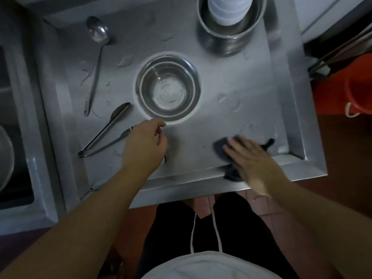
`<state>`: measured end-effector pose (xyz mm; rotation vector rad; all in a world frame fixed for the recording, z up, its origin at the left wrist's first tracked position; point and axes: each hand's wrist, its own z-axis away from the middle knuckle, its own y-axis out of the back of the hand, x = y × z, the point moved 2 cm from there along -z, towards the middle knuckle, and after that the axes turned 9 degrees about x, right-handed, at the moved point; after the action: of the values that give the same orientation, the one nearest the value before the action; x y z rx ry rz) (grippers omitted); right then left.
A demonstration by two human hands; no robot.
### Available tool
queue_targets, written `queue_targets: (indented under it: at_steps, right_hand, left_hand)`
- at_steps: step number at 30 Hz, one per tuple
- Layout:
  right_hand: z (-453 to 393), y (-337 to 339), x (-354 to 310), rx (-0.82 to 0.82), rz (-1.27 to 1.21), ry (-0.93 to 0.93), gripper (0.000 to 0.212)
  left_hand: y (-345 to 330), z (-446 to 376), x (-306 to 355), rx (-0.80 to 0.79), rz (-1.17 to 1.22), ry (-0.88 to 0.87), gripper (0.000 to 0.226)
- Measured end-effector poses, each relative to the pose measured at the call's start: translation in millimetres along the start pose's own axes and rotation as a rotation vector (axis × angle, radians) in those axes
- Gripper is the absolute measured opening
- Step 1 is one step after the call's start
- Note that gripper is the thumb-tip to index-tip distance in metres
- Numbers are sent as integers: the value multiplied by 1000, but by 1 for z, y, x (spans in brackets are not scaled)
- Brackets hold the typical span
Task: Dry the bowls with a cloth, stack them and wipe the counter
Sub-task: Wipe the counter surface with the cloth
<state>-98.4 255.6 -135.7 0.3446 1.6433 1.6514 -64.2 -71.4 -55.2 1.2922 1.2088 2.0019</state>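
Steel counter wet, water patches scattered. Right hand flat on dark cloth near front rim, fingers straight, blurred. Left hand loosely curled just beside steel bowl at centre; contact with rim unclear. Ladle and tongs lie left of bowl. Stacked steel bowls at rear, white stack inside. Orange bucket at right.

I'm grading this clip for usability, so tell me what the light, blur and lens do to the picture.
Head view: dim and greyish, dark towards the edges; soft glare on the counter and inside the bowl; the right hand and cloth are motion-blurred, the left hand sharper; wide-angle bending curves the counter's edges; water patches remain readable.
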Motion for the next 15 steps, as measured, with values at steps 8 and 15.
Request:
queue_targets:
  at_steps: [8, 15]
  right_hand:
    - [1, 2, -6, 105, 132, -425, 61]
    - [9, -5, 3, -40, 23, 113, 63]
  left_hand:
    - [-13, -4, 8, -81, -143, -120, 33]
    - [-25, -8, 24, -85, -141, -178, 33]
